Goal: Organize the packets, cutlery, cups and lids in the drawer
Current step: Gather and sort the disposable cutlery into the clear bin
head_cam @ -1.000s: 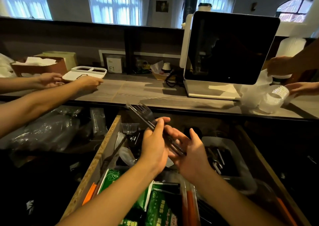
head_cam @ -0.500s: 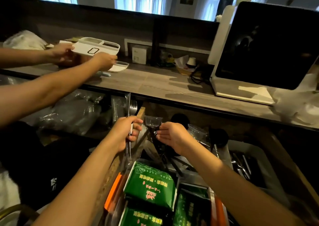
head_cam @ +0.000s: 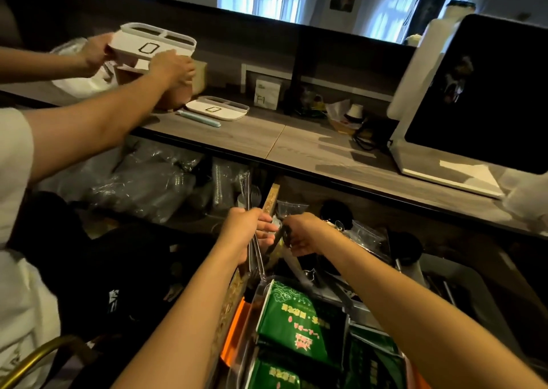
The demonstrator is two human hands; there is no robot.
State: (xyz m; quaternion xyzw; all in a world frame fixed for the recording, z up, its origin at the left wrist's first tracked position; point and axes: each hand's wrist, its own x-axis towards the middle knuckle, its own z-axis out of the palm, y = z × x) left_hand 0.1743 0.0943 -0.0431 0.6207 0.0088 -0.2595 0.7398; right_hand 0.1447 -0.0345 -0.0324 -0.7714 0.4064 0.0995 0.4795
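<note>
The left hand (head_cam: 247,228) curls its fingers round slim metal cutlery (head_cam: 252,207), gathering it upright; the right hand (head_cam: 302,234) pinches a dark utensil (head_cam: 277,238) over the wooden drawer (head_cam: 268,201), probably sorting like with like.

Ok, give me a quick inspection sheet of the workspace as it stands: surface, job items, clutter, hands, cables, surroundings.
Surface: wood-look counter, open drawer below it.
Job's things: metal forks upright in the left hand; green packets in a tray at the drawer front; clear cup at the back.
Clutter: plastic-wrapped bags on the shelf left of the drawer.
Grippers: left hand grips the forks; right hand pinches a dark utensil.
Cables: black cable by the screen base.
Surroundings: another person's hands lift a white divided tray; a second white tray and a dark screen are on the counter.
</note>
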